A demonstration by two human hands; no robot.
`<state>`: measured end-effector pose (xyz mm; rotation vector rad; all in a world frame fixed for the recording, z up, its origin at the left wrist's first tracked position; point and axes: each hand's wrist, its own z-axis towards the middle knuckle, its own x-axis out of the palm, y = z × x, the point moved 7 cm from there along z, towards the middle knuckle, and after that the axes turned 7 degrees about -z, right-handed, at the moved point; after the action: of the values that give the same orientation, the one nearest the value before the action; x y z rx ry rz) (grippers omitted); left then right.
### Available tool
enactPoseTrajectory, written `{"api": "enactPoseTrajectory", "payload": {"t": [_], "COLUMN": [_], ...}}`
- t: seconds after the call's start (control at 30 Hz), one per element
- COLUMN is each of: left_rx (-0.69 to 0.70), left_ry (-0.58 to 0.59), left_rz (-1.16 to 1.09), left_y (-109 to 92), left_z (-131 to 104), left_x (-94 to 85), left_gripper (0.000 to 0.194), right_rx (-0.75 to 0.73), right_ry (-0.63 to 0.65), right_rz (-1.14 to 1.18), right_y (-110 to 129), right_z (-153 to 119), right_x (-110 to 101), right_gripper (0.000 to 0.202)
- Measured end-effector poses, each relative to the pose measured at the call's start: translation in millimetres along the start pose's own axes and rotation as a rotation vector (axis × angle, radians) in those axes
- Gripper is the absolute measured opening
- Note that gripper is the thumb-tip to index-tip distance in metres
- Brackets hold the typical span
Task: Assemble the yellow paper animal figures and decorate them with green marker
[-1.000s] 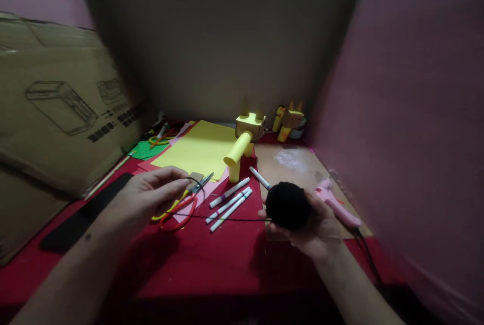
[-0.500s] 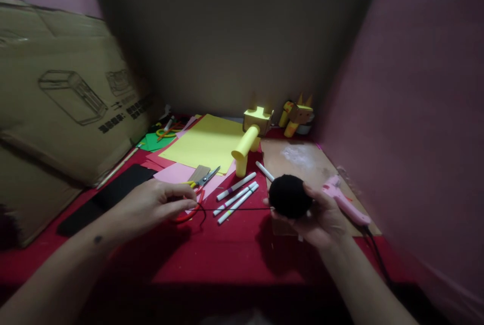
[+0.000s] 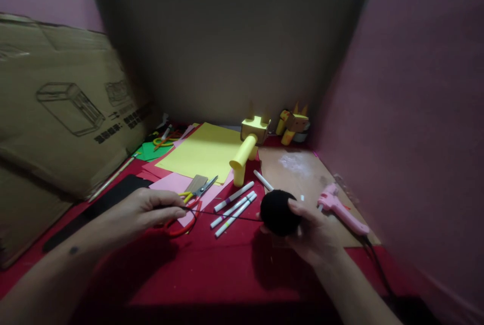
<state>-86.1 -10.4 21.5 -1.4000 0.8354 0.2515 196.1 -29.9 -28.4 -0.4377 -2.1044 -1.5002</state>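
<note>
A black ball of yarn (image 3: 280, 212) is gripped in my right hand (image 3: 313, 232), its fingers wrapped round the side and underneath. From it a thin black strand (image 3: 227, 214) runs taut to the left. My left hand (image 3: 157, 209) pinches the strand's end between thumb and fingers. Under and just beyond that hand lie scissors (image 3: 200, 191) with red and yellow handles, the blades pointing away to the right. Several white markers (image 3: 234, 196) rest on the red cloth below the strand. Behind them stands a yellow paper-tube animal (image 3: 244, 153) with a box-shaped head.
A pink glue gun (image 3: 342, 209) lies on a brown board (image 3: 280, 164) at right. Yellow paper (image 3: 204, 151) and pink sheets (image 3: 170, 184) cover the middle left. A second animal figure (image 3: 295, 123) stands at the back. A large cardboard box (image 3: 64, 138) leans at left.
Both hands have shifted slightly left in view, the yarn ball with the right one. The strand now slopes down a little towards the ball. The whole scene sits slightly lower.
</note>
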Motion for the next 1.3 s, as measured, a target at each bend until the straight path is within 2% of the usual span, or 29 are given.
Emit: {"api": "enactPoseTrajectory", "payload": {"t": [0.13, 0.23, 0.37, 0.57, 0.63, 0.8, 0.93, 1.0, 1.13, 1.3], "left_rx": [-0.045, -0.044, -0.068, -0.041, -0.024, 0.089, 0.205, 0.25, 0.286, 0.263], "left_ry": [0.045, 0.046, 0.036, -0.022, -0.047, -0.04, -0.014, 0.004, 0.009, 0.008], "left_rz": [-0.131, -0.159, -0.196, -0.254, -0.259, -0.154, -0.045, -0.009, 0.016, -0.04], "left_y": [-11.1, -20.2, -20.9, -23.3, -27.8, -49.1, -69.1, -78.1, -87.8, -82.9], "left_z": [4.2, 8.0, 11.5, 12.9, 12.9, 13.7, 16.2, 17.3, 18.7, 21.5], "left_x": [4.4, 7.3, 9.5, 8.4, 7.1, 6.3, 12.8, 18.1, 25.2, 24.4], "left_gripper": [0.033, 0.032, 0.032, 0.031, 0.031, 0.028, 0.025, 0.025, 0.024, 0.026], "right_rx": [-0.041, -0.025, 0.0, 0.016, -0.086, -0.537, -0.775, -0.799, -0.592, -0.477], "right_ry": [0.121, 0.145, 0.159, 0.146, 0.133, 0.156, 0.124, 0.137, 0.217, 0.223], "right_rz": [-0.151, -0.251, -0.394, -0.906, -1.069, -1.391, -1.349, -1.245, -1.098, -1.073], "right_y": [-6.4, -11.3, -17.9, -21.1, -13.6, 9.8, 21.1, 20.9, 7.0, 8.1], "right_z": [-5.1, -7.6, -8.1, -13.3, -15.4, -26.3, -33.5, -30.7, -8.5, 9.3], "right_x": [13.1, 17.7, 17.6, 22.9, 28.4, 50.1, 71.8, 82.4, 90.4, 85.0], "right_gripper": [0.042, 0.049, 0.057, 0.058, 0.052, 0.048, 0.044, 0.042, 0.042, 0.012]}}
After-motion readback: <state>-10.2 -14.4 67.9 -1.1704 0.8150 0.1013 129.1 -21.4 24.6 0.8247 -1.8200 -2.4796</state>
